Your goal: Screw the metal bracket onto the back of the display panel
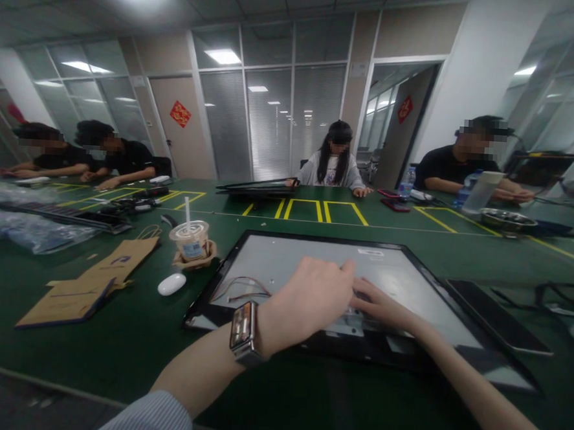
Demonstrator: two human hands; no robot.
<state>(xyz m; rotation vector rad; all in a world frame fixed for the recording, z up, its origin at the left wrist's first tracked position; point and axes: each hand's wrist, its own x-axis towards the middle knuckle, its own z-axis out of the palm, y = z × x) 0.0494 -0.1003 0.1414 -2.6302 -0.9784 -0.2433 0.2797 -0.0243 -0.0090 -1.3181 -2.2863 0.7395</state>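
Note:
A large flat panel with a black frame and bare grey metal back (400, 274) lies on the green table in front of me. My left hand (311, 297), with a watch on its wrist, rests on the panel's middle, fingers curled and thumb tip pointing up. My right hand (383, 305) reaches in from the right and lies low on the panel next to the left hand, fingers stretched toward a small plate there. Thin red and white wires (238, 286) run across the panel's left part. Whether either hand grips anything is hidden.
A white mouse (171, 284), a drink cup with straw (189, 238) and brown cardboard pieces (88, 281) lie to the left. A dark tablet-like slab (497, 315) lies right. Several people sit along the far and side edges with another panel (262, 187), bottles and a metal bowl (505, 220).

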